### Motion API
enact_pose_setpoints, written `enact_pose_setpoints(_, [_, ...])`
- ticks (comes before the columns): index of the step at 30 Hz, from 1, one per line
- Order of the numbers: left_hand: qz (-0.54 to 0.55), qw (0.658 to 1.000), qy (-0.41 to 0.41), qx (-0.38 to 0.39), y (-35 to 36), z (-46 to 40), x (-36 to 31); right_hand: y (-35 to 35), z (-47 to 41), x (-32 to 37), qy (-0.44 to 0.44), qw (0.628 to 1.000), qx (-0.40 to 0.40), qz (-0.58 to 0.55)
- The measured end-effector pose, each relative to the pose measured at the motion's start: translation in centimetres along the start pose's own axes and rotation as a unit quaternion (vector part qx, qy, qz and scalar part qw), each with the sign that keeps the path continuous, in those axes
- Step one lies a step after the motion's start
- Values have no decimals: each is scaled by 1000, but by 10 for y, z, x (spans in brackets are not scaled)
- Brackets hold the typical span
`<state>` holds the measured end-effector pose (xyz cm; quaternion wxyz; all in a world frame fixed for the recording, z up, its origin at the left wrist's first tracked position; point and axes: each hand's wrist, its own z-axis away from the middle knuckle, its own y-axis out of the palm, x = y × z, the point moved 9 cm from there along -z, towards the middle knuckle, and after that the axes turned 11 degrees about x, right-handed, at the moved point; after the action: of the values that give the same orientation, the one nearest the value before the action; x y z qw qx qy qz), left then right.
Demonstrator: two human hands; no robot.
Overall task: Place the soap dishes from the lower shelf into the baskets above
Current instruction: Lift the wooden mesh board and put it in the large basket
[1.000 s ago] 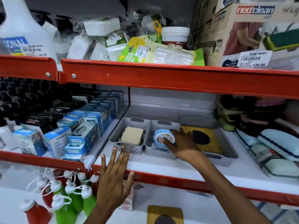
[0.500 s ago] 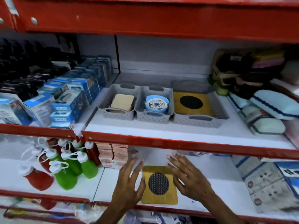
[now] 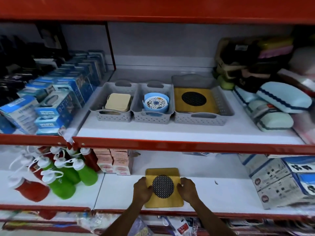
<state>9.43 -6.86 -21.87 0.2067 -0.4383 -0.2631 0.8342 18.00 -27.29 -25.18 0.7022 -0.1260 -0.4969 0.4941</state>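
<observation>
A yellow square soap dish (image 3: 163,174) with a round black mesh centre lies flat on the lower white shelf. My left hand (image 3: 142,190) grips its left edge and my right hand (image 3: 187,189) grips its right edge. On the shelf above stand three grey perforated baskets. The left basket (image 3: 112,114) holds a beige square dish (image 3: 117,101). The middle basket (image 3: 151,117) holds a round blue dish (image 3: 156,103). The wide right basket (image 3: 202,117) holds another yellow dish (image 3: 193,99) with a black mesh centre.
Green and red squeeze bottles (image 3: 68,176) and small pink boxes (image 3: 113,161) crowd the lower shelf's left. Grey-blue cartons (image 3: 281,179) fill its right. Blue boxes (image 3: 56,103) sit left of the baskets, pale blue cases (image 3: 283,97) right. A red shelf lip (image 3: 170,144) runs between the levels.
The view dropped from the upper shelf to the lower one. My right hand left the round blue dish in the middle basket. Both hands came down and closed on the yellow dish's edges.
</observation>
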Motion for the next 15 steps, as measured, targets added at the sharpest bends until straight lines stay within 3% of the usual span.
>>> enact_pose_setpoints(3, [78,994,6,-77,-16,0,9,-13,9,-1,-2,992,-43,-115])
enact_pose_setpoints(6, [145,980,35,-133,-34,18,7,-33,32,8,-59,968,-111,-216])
enact_pose_setpoints(10, [191,961,99,-172,-61,56,-6,-60,74,33,-133,945,-163,-249])
enact_pose_setpoints(15, [280,915,212,-199,-115,116,-47,-110,136,79,-223,901,-221,-299])
